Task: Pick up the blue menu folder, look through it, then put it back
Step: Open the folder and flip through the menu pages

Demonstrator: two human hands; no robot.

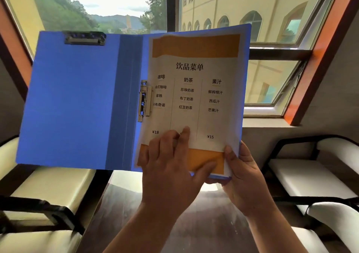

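The blue menu folder is held open in the air above the table, upright and facing me. Its left cover is bare, with a black clip at the top. On the right half lies a printed drinks menu page with orange bands, pinned by a metal clip near the spine. My right hand grips the folder's lower right corner, thumb on the page edge. My left hand rests on the lower part of the page, index finger and thumb pinching the paper.
A dark glossy table lies below the folder. Cream-cushioned chairs with dark frames stand at the left and right. A large window fills the wall behind, with its sill just past the folder.
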